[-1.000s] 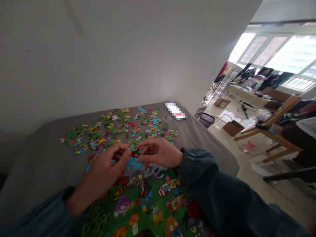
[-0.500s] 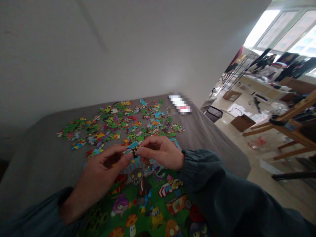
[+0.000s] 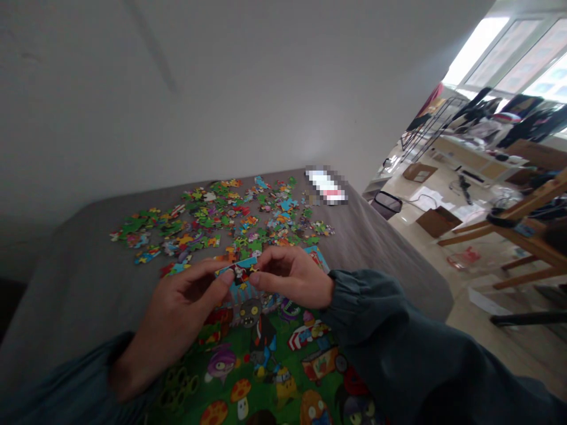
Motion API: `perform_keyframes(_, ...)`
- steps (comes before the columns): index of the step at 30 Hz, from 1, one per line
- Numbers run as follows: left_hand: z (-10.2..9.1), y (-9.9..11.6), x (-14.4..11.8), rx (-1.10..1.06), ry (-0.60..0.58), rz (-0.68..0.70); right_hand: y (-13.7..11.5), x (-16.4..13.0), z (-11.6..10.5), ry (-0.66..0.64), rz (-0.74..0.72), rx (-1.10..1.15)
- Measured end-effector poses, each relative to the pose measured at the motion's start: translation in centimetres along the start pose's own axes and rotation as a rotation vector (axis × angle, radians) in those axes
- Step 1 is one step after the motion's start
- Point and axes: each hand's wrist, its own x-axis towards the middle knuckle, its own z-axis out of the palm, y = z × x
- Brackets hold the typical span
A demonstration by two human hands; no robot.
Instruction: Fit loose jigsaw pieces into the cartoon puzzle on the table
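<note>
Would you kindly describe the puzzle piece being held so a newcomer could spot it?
On the grey table, above the assembled green puzzle, the left hand and right hand meet. The puzzle piece is pinched between their fingertips: blue-edged and lifted, unlike the loose pieces lying flat beyond.

loose pieces (image 3: 221, 221) scattered on grey cover (image 3: 80, 283), beyond the fingers | finished cartoon picture (image 3: 270, 366) just below the fingers | bin (image 3: 387, 204), boxes (image 3: 434, 221), wooden chair (image 3: 518, 236) on floor, far right of fingers
</note>
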Motion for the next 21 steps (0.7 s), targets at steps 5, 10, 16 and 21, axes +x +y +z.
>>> perform_keyframes(5, -0.1, -0.4, -0.2, 0.066, 0.002, 0.084, -0.2, -0.3, 0.0, -0.043, -0.041, -0.13)
perform_keyframes(10, -0.1, -1.1, -0.5, 0.277, 0.05, 0.329, -0.2, -0.6, 0.0, -0.046, -0.133, -0.362)
perform_keyframes(16, -0.2, -1.1, -0.5, 0.337, 0.038, 0.493, -0.3, -0.7, -0.3, -0.088, -0.21, -0.562)
perform_keyframes(21, -0.4, -0.8, -0.3, 0.365, -0.018, 0.532, -0.4, -0.7, -0.5, -0.149, -0.217, -0.655)
